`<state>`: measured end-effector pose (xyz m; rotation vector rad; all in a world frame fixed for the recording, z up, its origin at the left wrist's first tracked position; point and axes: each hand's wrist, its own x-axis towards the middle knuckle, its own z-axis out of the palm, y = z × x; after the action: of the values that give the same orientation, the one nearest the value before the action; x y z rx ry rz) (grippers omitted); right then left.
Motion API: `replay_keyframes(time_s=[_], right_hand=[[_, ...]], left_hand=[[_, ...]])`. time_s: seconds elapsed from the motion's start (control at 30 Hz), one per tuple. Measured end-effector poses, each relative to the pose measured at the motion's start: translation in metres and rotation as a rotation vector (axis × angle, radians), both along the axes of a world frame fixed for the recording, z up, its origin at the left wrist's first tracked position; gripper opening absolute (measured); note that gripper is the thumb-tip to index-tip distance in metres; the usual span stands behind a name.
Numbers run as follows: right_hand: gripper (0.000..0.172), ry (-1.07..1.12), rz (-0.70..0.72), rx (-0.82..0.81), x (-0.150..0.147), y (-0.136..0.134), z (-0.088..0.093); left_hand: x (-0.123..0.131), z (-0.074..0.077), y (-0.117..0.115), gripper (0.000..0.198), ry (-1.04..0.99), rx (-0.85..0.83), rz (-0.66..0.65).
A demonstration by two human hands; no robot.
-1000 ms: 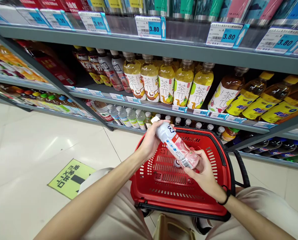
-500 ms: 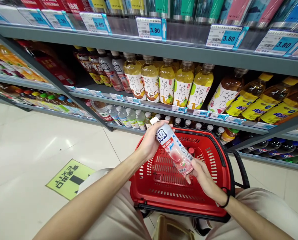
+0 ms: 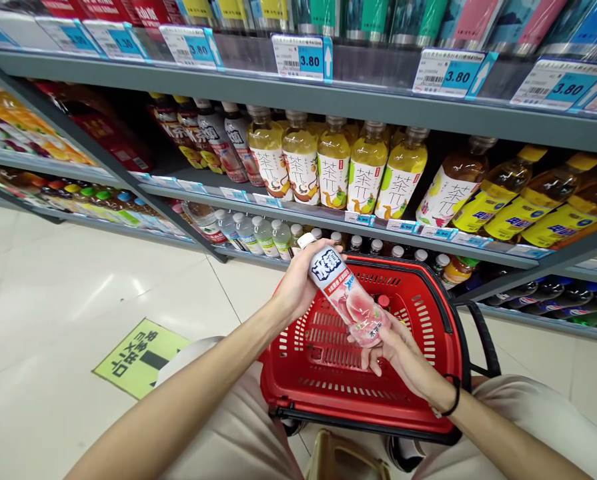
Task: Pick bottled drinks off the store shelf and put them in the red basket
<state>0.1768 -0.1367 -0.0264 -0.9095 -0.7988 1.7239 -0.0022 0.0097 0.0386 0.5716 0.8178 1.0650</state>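
Note:
A peach drink bottle (image 3: 351, 297) with a white cap and a grey and pink label is tilted over the red shopping basket (image 3: 318, 397). My left hand (image 3: 301, 280) is closed around its neck end, just below the cap. At the bottle's base, my right hand (image 3: 395, 347) grips with the thumb on the near side and the fingers underneath. The label's front, with large characters and a peach picture, faces up. Inside the basket, a bottle with a red cap (image 3: 383, 302) shows partly behind the held one.
Shelves of drinks run across the back; tea bottles (image 3: 333, 167) with white labels stand on the middle shelf. The basket's black handle (image 3: 483, 340) sticks out at right. A yellow floor sign (image 3: 141, 357) lies left, and a tan stool (image 3: 345, 460) is below.
The peach drink bottle has turned about its long axis, bringing the front label into view. My right hand's fingers have shifted around its base; the basket has stayed put.

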Motion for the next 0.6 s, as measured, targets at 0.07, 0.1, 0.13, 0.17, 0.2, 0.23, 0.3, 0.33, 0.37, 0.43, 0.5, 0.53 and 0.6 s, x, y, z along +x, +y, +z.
replay_keyframes(time_s=[0.07,0.1,0.13,0.17,0.2,0.23,0.3,0.33,0.37,0.43,0.5,0.53,0.6], right_hand=[[0.042,0.037,0.004,-0.041,0.0001,0.0002,0.0007],[0.045,0.054,0.005,-0.064,-0.0001,0.0006,0.0006],[0.049,0.071,0.007,-0.09,-0.0005,0.0011,0.0006],[0.053,0.09,0.01,-0.117,-0.0009,0.0017,0.0007],[0.056,0.11,0.018,-0.144,-0.0012,0.0024,0.0011],[0.059,0.129,0.029,-0.167,-0.0014,0.003,0.0017],[0.066,0.163,0.07,-0.201,-0.0012,0.004,0.0032],[0.069,0.175,0.097,-0.213,-0.0008,0.0041,0.0039],[0.072,0.187,0.125,-0.223,-0.0001,0.0039,0.0042],[0.078,0.212,0.165,-0.241,0.0017,0.003,0.0038],[0.082,0.236,0.194,-0.262,0.0038,0.0015,0.0019],[0.083,0.245,0.206,-0.273,0.0048,0.0008,0.0005],[0.085,0.257,0.223,-0.296,0.0063,-0.0005,-0.0027]], left_hand=[[-0.0005,0.0004,0.0002,0.031,-0.004,0.008,-0.003],[-0.0006,0.0004,0.0003,0.031,-0.007,0.013,-0.005],[-0.0006,0.0003,0.0004,0.031,-0.011,0.017,-0.008],[-0.0005,0.0003,0.0004,0.031,-0.015,0.019,-0.011],[-0.0002,0.0002,0.0003,0.031,-0.017,0.018,-0.015],[0.0001,0.0002,0.0002,0.032,-0.017,0.015,-0.017],[0.0008,0.0002,-0.0005,0.033,-0.015,0.007,-0.019],[0.0011,-0.0001,-0.0009,0.033,-0.017,0.005,-0.023],[0.0013,-0.0005,-0.0012,0.033,-0.022,0.008,-0.029],[0.0016,-0.0019,-0.0019,0.034,-0.032,0.021,-0.043],[0.0016,-0.0038,-0.0023,0.036,-0.03,0.047,-0.051],[0.0017,-0.0048,-0.0024,0.036,-0.023,0.061,-0.052],[0.0019,-0.0066,-0.0025,0.037,-0.006,0.082,-0.054]])
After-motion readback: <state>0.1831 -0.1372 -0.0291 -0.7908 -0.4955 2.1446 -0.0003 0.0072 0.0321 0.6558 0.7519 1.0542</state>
